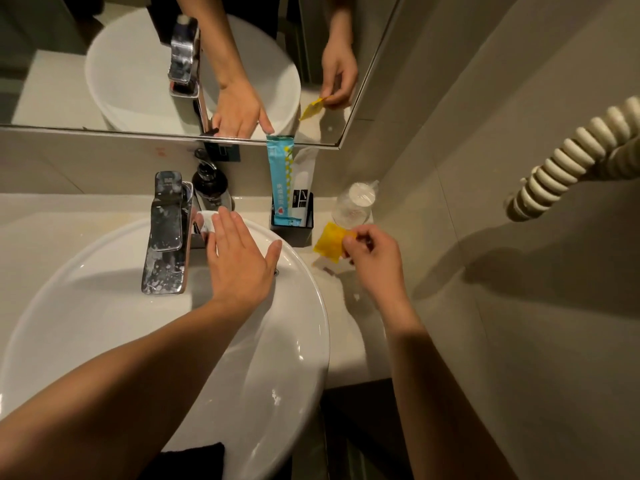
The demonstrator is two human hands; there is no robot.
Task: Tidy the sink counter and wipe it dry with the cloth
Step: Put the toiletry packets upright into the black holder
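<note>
The right hand (372, 258) pinches a yellow sachet (330, 241) by its 3 o'clock corner, thumb and fingertips closed on the thin packet while the rest of it lies against the counter (349, 355). That light corner grip suits flat, crinkly foil or plastic; it looks like the start of a lift to clear the litter away. Just under the sachet, at its 6 o'clock, a small pale scrap (327, 264) rests on the counter, possibly a torn wrapper, though it is too small to tell.

The left hand (240, 258) is flat and open, holding nothing, palm down over the back rim of the basin (311, 306), fingers reaching toward a small white item (207, 220) beside the tap base; what that item is I cannot tell. The hand probably steadies the body during the reach.

At 12 o'clock from the sachet stands a clear plastic cup (353, 206), and at its 10 o'clock a black holder (292, 220) keeps 2 tall packets upright against the wall. The chrome tap (168, 233) is boxy and spotted with water marks; a dark pump bottle (209, 185) sits behind it. The basin is round, glossy white ceramic; the counter is smooth pale stone.

No wiping cloth is clearly visible. A dark fabric edge (194, 459) at the basin's 6 o'clock could be it.
</note>
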